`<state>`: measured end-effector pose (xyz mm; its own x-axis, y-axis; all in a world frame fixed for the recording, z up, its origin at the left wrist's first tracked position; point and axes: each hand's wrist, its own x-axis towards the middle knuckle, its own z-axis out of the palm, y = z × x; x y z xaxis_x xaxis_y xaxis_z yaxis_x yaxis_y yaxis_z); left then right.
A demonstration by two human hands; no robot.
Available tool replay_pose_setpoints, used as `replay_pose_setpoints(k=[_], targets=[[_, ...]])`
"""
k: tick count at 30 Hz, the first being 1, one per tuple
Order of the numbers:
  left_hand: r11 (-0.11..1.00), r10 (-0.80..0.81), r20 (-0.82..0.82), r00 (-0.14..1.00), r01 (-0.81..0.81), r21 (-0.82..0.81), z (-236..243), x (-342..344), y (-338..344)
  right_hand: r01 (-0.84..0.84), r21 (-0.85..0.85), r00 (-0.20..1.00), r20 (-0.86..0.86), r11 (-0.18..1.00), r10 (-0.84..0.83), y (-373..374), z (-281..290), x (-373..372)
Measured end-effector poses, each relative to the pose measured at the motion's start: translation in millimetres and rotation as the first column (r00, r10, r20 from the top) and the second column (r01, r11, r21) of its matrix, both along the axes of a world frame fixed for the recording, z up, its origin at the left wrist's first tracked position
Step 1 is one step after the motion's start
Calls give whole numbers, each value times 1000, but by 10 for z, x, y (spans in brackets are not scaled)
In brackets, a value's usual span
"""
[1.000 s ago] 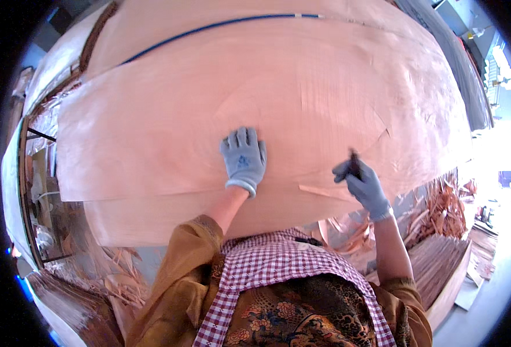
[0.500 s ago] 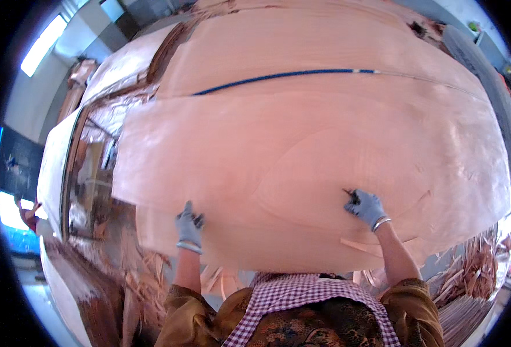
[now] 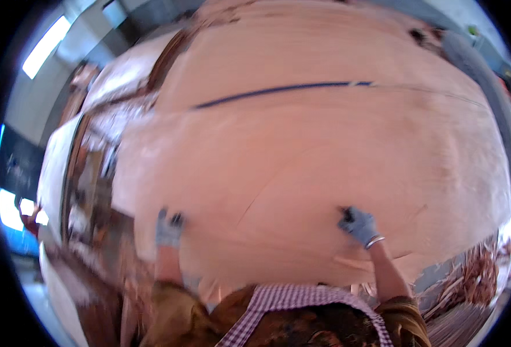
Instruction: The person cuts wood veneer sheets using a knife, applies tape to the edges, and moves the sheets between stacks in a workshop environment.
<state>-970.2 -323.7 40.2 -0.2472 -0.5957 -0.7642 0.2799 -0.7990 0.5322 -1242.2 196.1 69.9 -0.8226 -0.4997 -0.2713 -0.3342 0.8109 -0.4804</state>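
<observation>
Grey-gloved, the blurred left hand [image 3: 169, 229] at eight o'clock has an unreadable grip, while the right hand [image 3: 357, 226] at four curls round a dark object [image 3: 344, 212].

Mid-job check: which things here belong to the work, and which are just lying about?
Likely in use:
pinkish sheet, beneath both hands
small dark tool, seemingly in the right hand

Apparently lying about:
blue strip, touched by neither hand
loose scraps, lower right
layered brown stack, below them
</observation>
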Motion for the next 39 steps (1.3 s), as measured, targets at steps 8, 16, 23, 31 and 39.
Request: replay_pose_setpoints(k=[8,16,23,31,39], targets=[[936,56,203,978,20,-352,-9,117,130,60,-23,991,123,998,-57,-24,131,-6],[980,51,0,999,-50,-194,280,234,-174,8,24,991,132,1000,-11,-106,203,40],[784,-244,338,909,390,-482,788,-739,-320,39,-69,997,63,997,-34,-86,321,-27],[763,-395,-320,861,114,-637,1982,-2707,-2036,28,3,990,138,1000,-28,-46,143,-94],[531,-408,-393,824,-136,-836,2859,-3725,-844,85,33,995,44,996,-86,23,213,18]])
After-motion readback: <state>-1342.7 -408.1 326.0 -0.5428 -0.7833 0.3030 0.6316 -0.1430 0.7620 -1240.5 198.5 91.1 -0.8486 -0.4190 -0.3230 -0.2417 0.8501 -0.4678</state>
